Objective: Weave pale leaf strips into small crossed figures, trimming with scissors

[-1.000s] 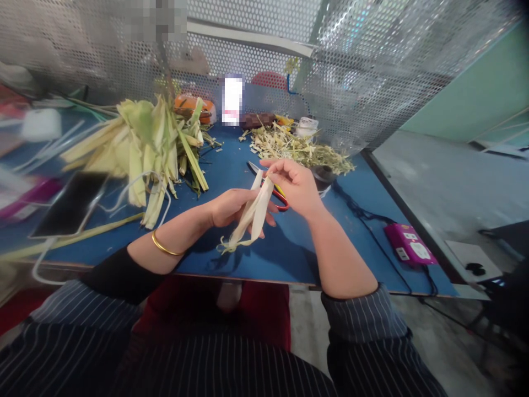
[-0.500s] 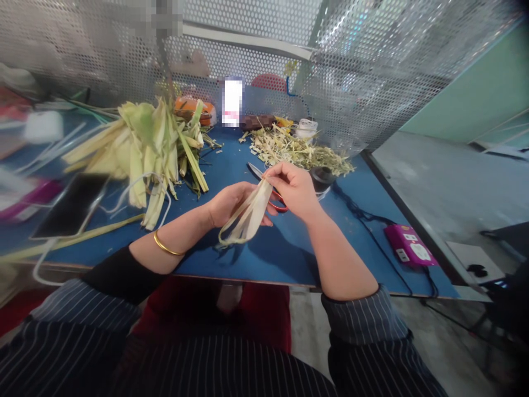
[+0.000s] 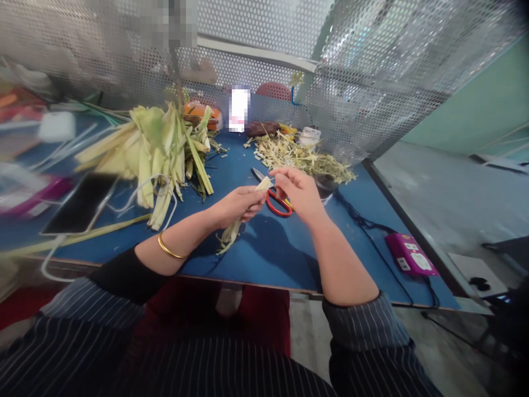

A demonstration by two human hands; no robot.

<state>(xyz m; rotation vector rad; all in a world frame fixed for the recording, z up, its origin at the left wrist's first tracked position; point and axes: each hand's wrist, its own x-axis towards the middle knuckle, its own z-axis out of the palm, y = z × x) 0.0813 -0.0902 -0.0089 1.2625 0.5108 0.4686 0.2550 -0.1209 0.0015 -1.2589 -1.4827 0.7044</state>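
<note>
My left hand (image 3: 236, 208) is closed around a pale corn husk (image 3: 230, 237). One end of the husk sticks up past the thumb, and its thin loose strips hang below the fingers. Close to that upper end, my right hand (image 3: 302, 197) has its thumb and fingers bent together in a pinch. What is between them, if anything, is too small to make out. Scissors with red handles (image 3: 278, 213) lie on the blue tabletop (image 3: 264, 264) just behind and below the hands, their blades partly hidden.
A heap of husks (image 3: 151, 140) is at the left, with shredded scraps (image 3: 285, 154) at the back right. A dark round object (image 3: 325, 186) stands beside the scraps. A phone (image 3: 80, 204) with a white cable lies left; a purple power strip (image 3: 411, 255) lies right.
The husk, earlier stretched between both hands with its strips spread, is now bunched in my left fist. My right hand has come away from its tip slightly to the right.
</note>
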